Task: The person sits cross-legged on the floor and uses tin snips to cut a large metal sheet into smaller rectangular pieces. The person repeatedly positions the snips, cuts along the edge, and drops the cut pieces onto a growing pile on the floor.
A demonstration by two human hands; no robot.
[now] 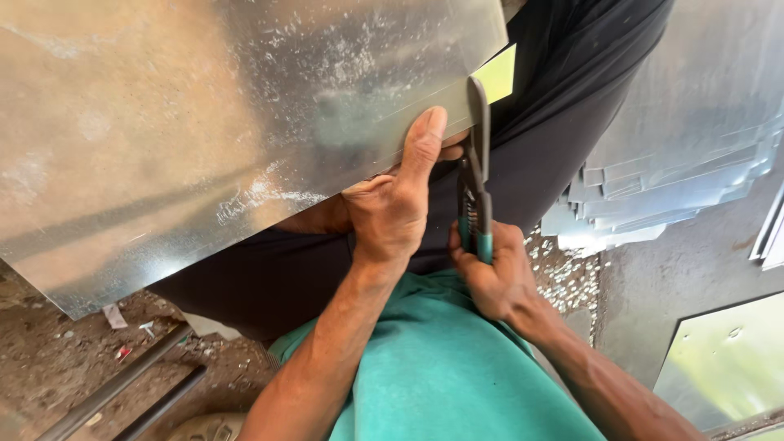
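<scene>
Head view: I see the galvanized metal sheet (204,122) spread up-left of my hands, left hand (396,204) pinching its lower edge, thumb flat on top; just right, right hand (490,273) closed around green-handled tin snips (476,171), blades at the sheet's corner

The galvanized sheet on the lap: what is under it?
Under the galvanized sheet show dark trousers and the left hand fingers; the thumb lies on top. Whatever else the sheet covers is hidden.
</scene>
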